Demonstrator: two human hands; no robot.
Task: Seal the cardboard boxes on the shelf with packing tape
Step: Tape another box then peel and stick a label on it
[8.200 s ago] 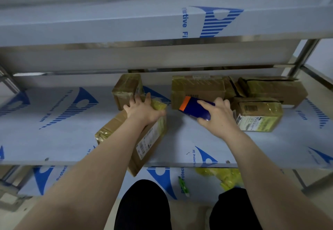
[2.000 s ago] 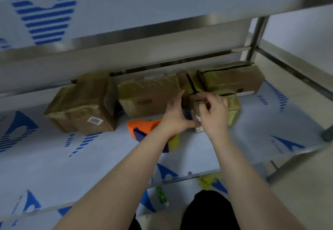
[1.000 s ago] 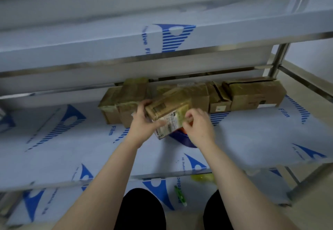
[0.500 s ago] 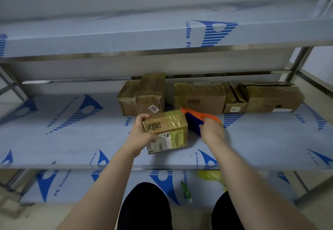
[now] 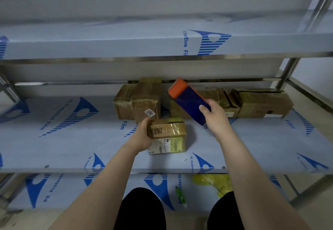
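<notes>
Small cardboard box (image 5: pixel 167 134): on the middle shelf (image 5: pixel 72 139), near the front edge, upright, dark slit along the top seam, white label on the near face. Left hand (image 5: pixel 142 136) grips its left end, fingers curled over the top corner. Right hand (image 5: pixel 214 118) is wrapped round the lower end of the orange-and-blue tape dispenser (image 5: pixel 187 100). Dispenser is in the air, tilted, orange end up and to the left; above and right of the box, not touching it.

Back of the same shelf: two taped boxes (image 5: pixel 137 101) side by side on the left, one with a "7202" sticker (image 5: pixel 150 112). Row of more boxes (image 5: pixel 261 103) to the right, partly behind the dispenser; the rightmost has a gap along its top edge.

Shelves are covered in blue-printed protective film. Upper shelf (image 5: pixel 108 44) overhangs. Lower shelf (image 5: pixel 59 190) has a green pen (image 5: pixel 181 196) and crumpled yellow plastic (image 5: pixel 212 181).
</notes>
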